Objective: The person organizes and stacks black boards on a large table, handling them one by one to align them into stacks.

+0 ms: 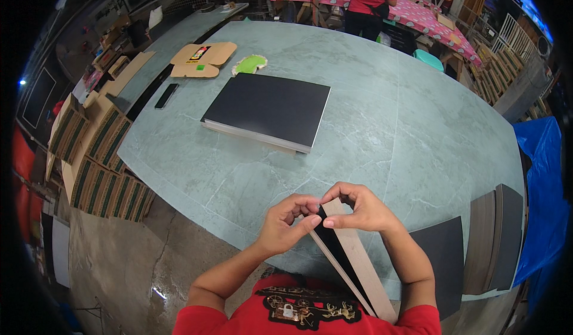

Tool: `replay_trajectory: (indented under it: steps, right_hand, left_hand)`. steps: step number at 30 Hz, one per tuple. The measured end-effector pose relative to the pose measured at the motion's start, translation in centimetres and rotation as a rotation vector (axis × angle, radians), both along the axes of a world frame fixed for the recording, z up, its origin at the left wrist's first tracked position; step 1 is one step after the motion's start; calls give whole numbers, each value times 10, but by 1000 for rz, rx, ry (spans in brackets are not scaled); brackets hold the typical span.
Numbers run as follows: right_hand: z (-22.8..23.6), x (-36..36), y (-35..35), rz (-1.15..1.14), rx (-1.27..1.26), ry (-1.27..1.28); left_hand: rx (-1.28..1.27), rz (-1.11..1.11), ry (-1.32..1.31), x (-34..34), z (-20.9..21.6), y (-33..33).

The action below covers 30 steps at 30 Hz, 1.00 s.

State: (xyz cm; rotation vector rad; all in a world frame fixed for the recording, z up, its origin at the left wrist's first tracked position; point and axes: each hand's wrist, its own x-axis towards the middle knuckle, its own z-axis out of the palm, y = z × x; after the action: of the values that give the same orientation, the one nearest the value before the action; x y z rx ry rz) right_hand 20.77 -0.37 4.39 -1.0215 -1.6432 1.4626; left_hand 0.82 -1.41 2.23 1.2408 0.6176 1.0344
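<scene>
A long, narrow folded board (365, 263), pale grey-beige outside and black inside, stands at the table's near edge and runs down toward my red shirt. Both hands meet at its far end. The fingers of my left hand (290, 223) are pinched at the corner on its left side. On the right side, my right hand (360, 208) grips the same end between thumb and fingers. Whether a small piece sits between the fingertips cannot be made out. Beyond my hands a neat stack of black-topped sheets (268, 105) with pale edges lies on the green marbled table (370, 138).
Near the right edge are a black panel (441, 254) and stacked boards (507, 233), beside a blue tarp (540, 191). A phone (167, 96), flattened carton (203, 60) and green pad (249, 64) lie far left. Cartons (107, 186) stand left; a person (369, 3) stands beyond.
</scene>
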Motion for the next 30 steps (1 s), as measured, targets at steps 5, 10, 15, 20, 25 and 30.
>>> replay_trajectory:
  steps: [5, 10, 15, 20, 25, 30]
  right_hand:
    - [-2, 0, 1, 5, -16, 28]
    - [-2, 3, 1, 37, -71, 37]
    - [0, 4, 1, 36, -61, 54]
    - [4, 5, 0, 32, -91, 91]
    - [7, 7, 0, 27, -96, 59]
    - [5, 6, 0, 3, -41, 48]
  left_hand:
    - [182, -37, 206, -5, 4, 5]
    - [151, -36, 137, -4, 2, 5]
    - [160, -40, 133, -5, 2, 5]
    - [134, -62, 113, -6, 3, 5]
    - [119, -47, 91, -4, 3, 4]
    - [251, 33, 41, -2, -11, 7]
